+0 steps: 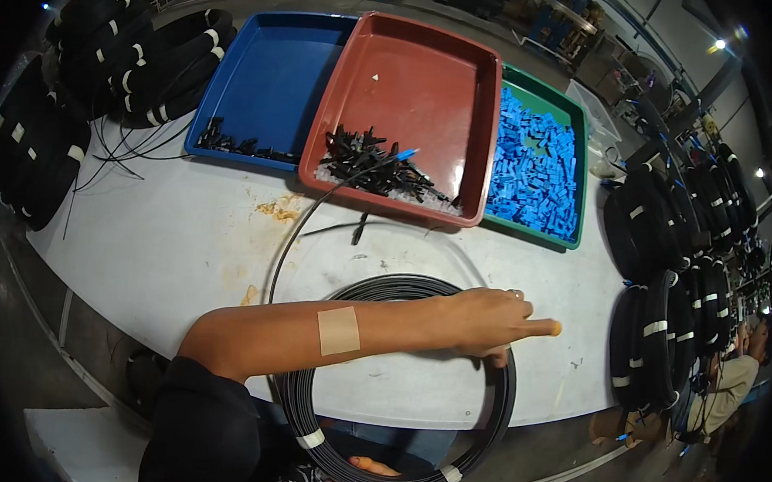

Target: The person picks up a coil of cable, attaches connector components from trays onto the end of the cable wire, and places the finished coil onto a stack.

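Observation:
A coil of thin black cable (304,403), bound with white tape, stands partly over the table's front edge. My left hand (491,321) reaches across from the left and grips the coil's upper right side. Its index finger, capped in orange, points right, while the thumb bends down by the cable. Below, my right hand (376,466) wraps the coil's bottom, mostly hidden by it; one orange-capped fingertip shows inside the ring. From the coil, a loose cable runs up to a blue-tipped end (405,155) over the red tray (430,69).
Black connector pieces (377,166) lie in the red tray. A blue tray (278,56) holds more black pieces; a green tray (580,155) holds blue ones. Taped cable coils (37,148) stack left, others (651,342) right. One black piece (359,229) lies on the white table (203,240).

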`<state>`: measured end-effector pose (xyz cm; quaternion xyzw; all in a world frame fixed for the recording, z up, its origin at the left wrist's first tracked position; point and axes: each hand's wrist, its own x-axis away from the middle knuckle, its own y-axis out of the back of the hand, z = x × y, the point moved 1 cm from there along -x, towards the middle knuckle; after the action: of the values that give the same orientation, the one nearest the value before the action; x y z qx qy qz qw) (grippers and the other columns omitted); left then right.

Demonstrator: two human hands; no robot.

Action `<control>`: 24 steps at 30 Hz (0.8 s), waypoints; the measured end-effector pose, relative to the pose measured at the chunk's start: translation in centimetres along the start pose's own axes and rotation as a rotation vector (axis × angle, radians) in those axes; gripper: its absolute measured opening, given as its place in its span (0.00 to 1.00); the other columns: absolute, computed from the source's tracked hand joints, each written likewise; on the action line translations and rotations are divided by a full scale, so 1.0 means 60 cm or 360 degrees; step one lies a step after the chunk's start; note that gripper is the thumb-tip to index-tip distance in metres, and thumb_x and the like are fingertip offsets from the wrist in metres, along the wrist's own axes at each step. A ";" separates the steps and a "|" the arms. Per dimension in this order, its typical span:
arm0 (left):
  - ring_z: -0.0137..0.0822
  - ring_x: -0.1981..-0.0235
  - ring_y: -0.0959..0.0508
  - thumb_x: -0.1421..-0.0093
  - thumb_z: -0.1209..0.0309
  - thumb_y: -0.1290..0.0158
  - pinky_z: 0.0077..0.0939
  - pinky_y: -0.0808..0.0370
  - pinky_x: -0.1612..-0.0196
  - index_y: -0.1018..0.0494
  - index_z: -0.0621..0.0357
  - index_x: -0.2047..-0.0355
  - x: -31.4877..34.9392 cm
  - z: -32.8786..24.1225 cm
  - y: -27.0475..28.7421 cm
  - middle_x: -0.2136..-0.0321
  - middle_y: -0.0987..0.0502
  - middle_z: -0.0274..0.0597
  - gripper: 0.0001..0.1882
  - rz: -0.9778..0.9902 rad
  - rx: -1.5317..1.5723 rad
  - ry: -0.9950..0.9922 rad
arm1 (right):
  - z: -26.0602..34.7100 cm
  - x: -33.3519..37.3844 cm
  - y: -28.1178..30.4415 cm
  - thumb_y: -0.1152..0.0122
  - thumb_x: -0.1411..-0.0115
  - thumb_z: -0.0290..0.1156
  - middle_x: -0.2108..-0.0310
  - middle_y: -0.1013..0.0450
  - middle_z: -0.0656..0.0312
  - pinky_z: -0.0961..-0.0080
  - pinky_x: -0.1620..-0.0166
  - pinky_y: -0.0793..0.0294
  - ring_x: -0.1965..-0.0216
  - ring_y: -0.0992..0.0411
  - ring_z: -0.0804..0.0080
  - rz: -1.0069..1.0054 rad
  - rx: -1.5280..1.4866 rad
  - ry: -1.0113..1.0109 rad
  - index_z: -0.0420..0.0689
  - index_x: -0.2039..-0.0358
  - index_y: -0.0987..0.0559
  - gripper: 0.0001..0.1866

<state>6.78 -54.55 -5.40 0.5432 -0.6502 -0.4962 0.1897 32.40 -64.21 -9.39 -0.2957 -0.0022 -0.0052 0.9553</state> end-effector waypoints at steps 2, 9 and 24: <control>0.53 0.55 0.21 0.48 0.64 0.31 0.48 0.23 0.59 0.38 0.58 0.38 0.006 -0.012 0.012 0.63 0.22 0.52 0.40 -0.0114 0.0235 0.0094 | 0.008 -0.006 0.000 0.35 0.43 0.40 0.38 0.37 0.41 0.52 0.35 0.36 0.39 0.33 0.47 0.0131 0.0102 -0.0053 0.39 0.37 0.30 0.35; 0.44 0.51 0.21 0.44 0.62 0.34 0.41 0.28 0.46 0.26 0.55 0.52 0.125 -0.036 0.089 0.56 0.21 0.43 0.22 -0.0357 -0.0219 0.0185 | 0.047 -0.022 0.029 0.36 0.41 0.38 0.41 0.34 0.40 0.54 0.39 0.31 0.43 0.30 0.47 0.0582 0.0511 -0.0187 0.38 0.36 0.31 0.35; 0.55 0.39 0.31 0.43 0.67 0.36 0.48 0.33 0.39 0.25 0.58 0.49 0.384 -0.061 0.100 0.41 0.30 0.53 0.22 -0.0942 -0.0649 0.1515 | 0.201 -0.073 0.047 0.37 0.39 0.33 0.47 0.28 0.37 0.56 0.46 0.21 0.51 0.23 0.48 0.1555 0.1436 -0.0448 0.35 0.34 0.34 0.34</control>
<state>-1.21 -77.26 -5.43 0.8166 -0.2063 -0.3448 0.4144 28.05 -55.00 -1.06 0.1669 0.0053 0.4671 0.8683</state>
